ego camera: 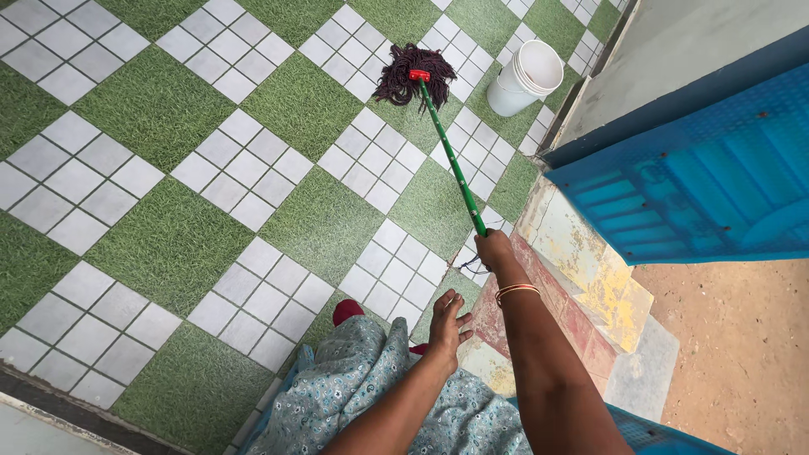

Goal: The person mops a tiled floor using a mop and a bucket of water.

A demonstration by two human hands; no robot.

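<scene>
My right hand [495, 253] grips the near end of a green mop handle [451, 158]. The handle reaches away from me to a dark maroon string mop head [411, 74] with a red clamp, which rests on the floor. My left hand [447, 324] hangs free below it, fingers spread, holding nothing, above my patterned blue-grey garment [354, 388]. An orange bangle sits on my right wrist.
The floor [168, 168] is a checker of green grass-pattern tiles and white grid tiles. A white bucket [527, 76] stands beyond the mop head. A blue door [699, 185] and a worn painted step [581, 270] are at right, with bare ground past them.
</scene>
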